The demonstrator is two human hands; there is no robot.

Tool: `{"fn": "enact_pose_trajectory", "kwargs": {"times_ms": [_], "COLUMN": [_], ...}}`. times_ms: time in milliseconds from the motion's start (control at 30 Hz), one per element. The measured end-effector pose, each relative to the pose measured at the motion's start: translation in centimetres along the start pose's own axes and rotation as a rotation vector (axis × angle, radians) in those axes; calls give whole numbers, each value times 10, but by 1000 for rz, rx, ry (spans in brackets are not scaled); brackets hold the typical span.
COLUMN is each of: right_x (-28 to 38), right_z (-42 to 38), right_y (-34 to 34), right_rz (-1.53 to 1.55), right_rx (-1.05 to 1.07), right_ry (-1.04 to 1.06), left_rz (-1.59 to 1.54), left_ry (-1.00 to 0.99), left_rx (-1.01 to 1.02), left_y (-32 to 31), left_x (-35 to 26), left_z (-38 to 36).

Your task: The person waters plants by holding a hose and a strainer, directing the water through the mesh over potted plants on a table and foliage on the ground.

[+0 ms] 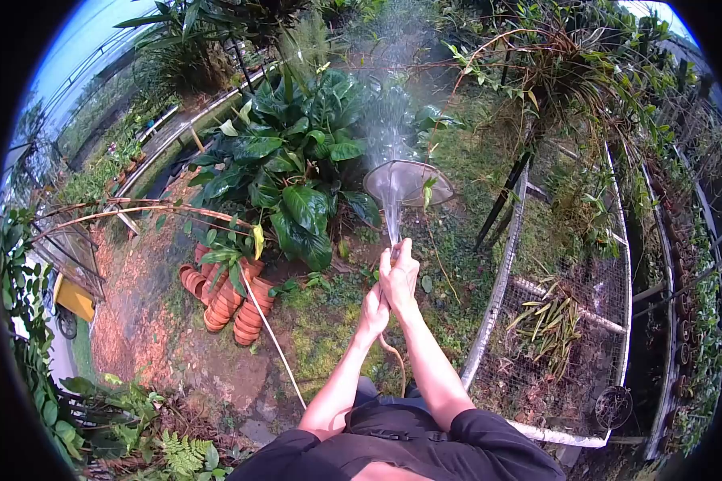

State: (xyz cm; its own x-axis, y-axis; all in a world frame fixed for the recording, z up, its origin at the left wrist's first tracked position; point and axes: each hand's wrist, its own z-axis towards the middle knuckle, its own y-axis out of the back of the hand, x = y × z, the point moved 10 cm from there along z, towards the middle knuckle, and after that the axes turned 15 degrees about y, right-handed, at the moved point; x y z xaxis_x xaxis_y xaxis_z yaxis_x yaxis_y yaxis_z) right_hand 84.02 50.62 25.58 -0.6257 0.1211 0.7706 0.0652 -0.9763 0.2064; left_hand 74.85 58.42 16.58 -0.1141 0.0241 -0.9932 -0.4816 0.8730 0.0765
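My right hand (400, 272) is closed around the end of a thin hose (394, 353), thumb over the opening. A fan of water spray (390, 136) shoots forward from it over the large-leaved green plants (297, 168). My left hand (373, 309) grips the hose just behind and below my right hand. The hose hangs down between my forearms toward my body. A round metal dish (409, 180) stands just beyond the hands, under the spray.
Stacks of terracotta pots (225, 305) lie on their sides at the left on reddish ground. A wire-mesh bench (569, 321) with a white frame runs along the right, holding dry plants. A thin white stick (273, 337) slants across the mossy ground. Ferns (180, 453) grow at lower left.
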Motion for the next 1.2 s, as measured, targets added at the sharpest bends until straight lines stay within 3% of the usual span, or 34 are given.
{"fn": "enact_pose_trajectory", "kwargs": {"times_ms": [800, 1200], "right_x": [43, 36], "right_z": [33, 55], "right_y": [-169, -206], "right_rz": [-210, -234], "right_rx": [-98, -52], "right_ry": [54, 37], "left_rz": [13, -31], "left_ry": [-74, -61], "left_rx": [81, 116], "left_y": [161, 182], "left_x": [-6, -10], "left_z": [92, 124]}}
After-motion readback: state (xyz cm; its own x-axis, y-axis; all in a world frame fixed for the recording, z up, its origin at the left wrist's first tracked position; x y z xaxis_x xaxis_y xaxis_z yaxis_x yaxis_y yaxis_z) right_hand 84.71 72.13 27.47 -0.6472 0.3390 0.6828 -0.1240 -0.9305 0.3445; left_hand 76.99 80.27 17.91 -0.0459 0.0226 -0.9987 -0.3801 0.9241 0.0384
